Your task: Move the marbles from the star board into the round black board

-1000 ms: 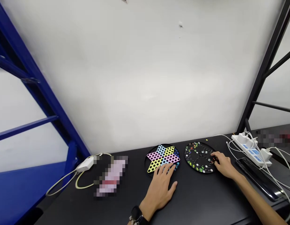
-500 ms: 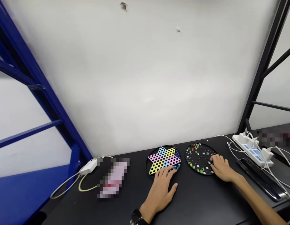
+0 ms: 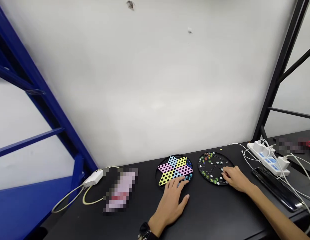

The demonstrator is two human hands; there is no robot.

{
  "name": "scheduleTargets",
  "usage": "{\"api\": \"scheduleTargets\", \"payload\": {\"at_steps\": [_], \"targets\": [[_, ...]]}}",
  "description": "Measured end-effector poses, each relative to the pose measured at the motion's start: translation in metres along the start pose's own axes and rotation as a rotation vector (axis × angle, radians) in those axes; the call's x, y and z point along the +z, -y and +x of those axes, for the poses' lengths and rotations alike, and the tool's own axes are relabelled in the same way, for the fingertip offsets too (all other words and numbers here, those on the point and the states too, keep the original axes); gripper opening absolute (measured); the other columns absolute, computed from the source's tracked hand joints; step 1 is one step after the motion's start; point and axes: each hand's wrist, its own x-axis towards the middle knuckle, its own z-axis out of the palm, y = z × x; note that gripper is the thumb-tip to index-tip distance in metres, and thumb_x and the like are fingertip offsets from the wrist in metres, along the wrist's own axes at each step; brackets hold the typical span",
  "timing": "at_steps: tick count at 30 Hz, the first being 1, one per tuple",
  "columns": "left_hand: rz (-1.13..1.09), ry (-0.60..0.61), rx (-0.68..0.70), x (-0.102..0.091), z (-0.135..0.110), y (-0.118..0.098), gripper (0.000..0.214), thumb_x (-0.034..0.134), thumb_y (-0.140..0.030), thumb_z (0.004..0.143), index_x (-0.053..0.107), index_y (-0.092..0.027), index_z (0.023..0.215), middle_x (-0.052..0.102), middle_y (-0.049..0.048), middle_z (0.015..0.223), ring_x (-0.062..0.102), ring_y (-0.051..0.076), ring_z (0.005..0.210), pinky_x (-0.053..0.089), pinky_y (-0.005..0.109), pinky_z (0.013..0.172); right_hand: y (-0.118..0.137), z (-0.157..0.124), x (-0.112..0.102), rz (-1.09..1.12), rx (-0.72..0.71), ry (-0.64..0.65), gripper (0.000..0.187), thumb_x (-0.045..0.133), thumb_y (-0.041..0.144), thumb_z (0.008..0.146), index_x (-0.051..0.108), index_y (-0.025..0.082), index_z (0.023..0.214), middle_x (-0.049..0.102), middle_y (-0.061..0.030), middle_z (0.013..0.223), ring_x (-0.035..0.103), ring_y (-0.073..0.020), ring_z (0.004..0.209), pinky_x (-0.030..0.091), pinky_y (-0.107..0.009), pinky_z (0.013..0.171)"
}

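**Q:** State the condition of the right grip.

**A:** The right grip (image 3: 236,179) has its fingers (image 3: 226,173) together and extended to the left. The fingertips lie over the lower right edge of the round black marble board (image 3: 214,168). Whether a marble is clamped between them cannot be determined. Compared with half a second earlier, the fingertips sit slightly farther left and lower on this board.

**Q:** State the condition of the left grip.

**A:** The left grip (image 3: 171,203) is apart, with fingers (image 3: 181,182) spread and slightly curved. They rest on the lower edge of the star-pattern Chinese checkers board (image 3: 173,170), just beside the blue and teal marbles (image 3: 188,177). Its position is nearly unchanged from half a second earlier. A black wristwatch (image 3: 144,230) is worn on the wrist behind this grip.

**Q:** Locate the boards and surrounding items relative to the grips.

**A:** Both boards lie flat on the black surface (image 3: 215,213). The star-pattern board is directly ahead of the left grip, and the marble board is directly ahead of the right grip. The glass marbles (image 3: 207,156) sit in the marble board's holes, ahead of the right fingertips. To the right of the right grip are a black slab-shaped device (image 3: 276,188) and a white power strip (image 3: 267,158). To the left of the left grip are a blurred pink item (image 3: 121,190) and a white power adapter (image 3: 93,178).
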Motion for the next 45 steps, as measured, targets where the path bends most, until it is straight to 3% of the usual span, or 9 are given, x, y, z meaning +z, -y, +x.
{"api": "scheduleTargets", "payload": {"at_steps": [7,13,21,29,34,37,40,43,45], "targets": [[-0.013,0.016,-0.009,0.002,-0.002,0.003,0.041,0.05,-0.036,0.094,0.049,-0.033,0.135,0.049,0.0024,0.142,0.044,0.026,0.129,0.036,0.049,0.112,0.013,-0.003,0.002,0.082,0.015,0.012,0.028,0.041,0.031,0.091,0.039,0.022,0.065,0.053,0.0009,0.063,0.045,-0.0138,0.058,0.027,-0.027,0.058],[0.028,-0.013,0.017,0.0,-0.002,0.004,0.04,0.051,-0.036,0.093,0.052,-0.032,0.133,0.051,0.0041,0.14,0.048,0.026,0.125,0.041,0.047,0.108,0.027,-0.011,0.008,0.15,0.021,0.012,0.03,0.042,0.033,0.092,0.041,0.021,0.065,0.054,0.0011,0.063,0.046,-0.0132,0.058,0.029,-0.026,0.058],[0.031,-0.014,0.016,-0.002,-0.001,0.003,0.04,0.051,-0.038,0.093,0.053,-0.033,0.133,0.053,0.0041,0.139,0.049,0.027,0.125,0.041,0.048,0.108,0.05,-0.022,0.018,0.088,-0.138,-0.021,0.029,0.043,0.032,0.093,0.046,0.021,0.066,0.059,-0.001,0.065,0.051,-0.0139,0.058,0.03,-0.027,0.059],[0.036,-0.022,0.016,0.001,-0.001,0.006,0.04,0.052,-0.038,0.093,0.052,-0.034,0.133,0.052,0.0027,0.14,0.049,0.026,0.125,0.042,0.046,0.107,0.06,-0.021,0.017,0.147,-0.131,0.073,0.035,0.048,0.031,0.086,0.042,0.021,0.053,0.05,0.0007,0.052,0.042,-0.0129,0.052,0.028,-0.028,0.056],[0.018,-0.006,0.009,0.002,-0.002,0.006,0.041,0.051,-0.037,0.093,0.05,-0.034,0.135,0.051,0.0031,0.142,0.047,0.027,0.127,0.04,0.048,0.109,0.054,-0.012,0.011,0.563,0.048,0.001,0.044,0.058,0.045,0.08,0.039,0.021,0.049,0.04,0.0028,0.046,0.033,-0.0106,0.048,0.027,-0.027,0.05],[0.018,-0.004,0.01,0.001,-0.003,0.006,0.041,0.05,-0.039,0.094,0.051,-0.034,0.135,0.051,0.0031,0.142,0.047,0.027,0.127,0.041,0.047,0.108,0.043,0.001,0.001,1.052,0.308,-0.237,0.048,0.065,0.056,0.076,0.039,0.022,0.053,0.033,0.0065,0.045,0.026,-0.0072,0.042,0.022,-0.024,0.042],[0.023,-0.011,0.006,0.0,-0.003,0.006,0.041,0.051,-0.038,0.093,0.051,-0.035,0.134,0.051,0.0028,0.141,0.048,0.027,0.126,0.042,0.047,0.107,0.031,0.019,-0.011,1.452,0.489,-0.429,0.041,0.069,0.053,0.074,0.043,0.022,0.063,0.034,0.0087,0.048,0.025,-0.005,0.038,0.021,-0.021,0.037],[0.006,-0.006,-0.001,0.0,-0.003,0.006,0.041,0.051,-0.039,0.093,0.051,-0.035,0.134,0.051,0.0029,0.142,0.047,0.027,0.127,0.042,0.048,0.107,0.022,0.038,-0.016,1.593,0.516,-0.36,0.025,0.063,0.043,0.073,0.051,0.021,0.073,0.046,0.004,0.058,0.036,-0.0067,0.042,0.024,-0.019,0.035],[-0.012,-0.001,-0.003,0.001,-0.003,0.006,0.041,0.05,-0.04,0.094,0.051,-0.035,0.134,0.05,0.0032,0.142,0.047,0.028,0.127,0.042,0.048,0.107,0.018,0.051,-0.013,1.522,0.517,-0.265,0.021,0.058,0.041,0.073,0.055,0.02,0.076,0.048,0.0028,0.06,0.035,-0.0075,0.042,0.021,-0.019,0.036]]}}
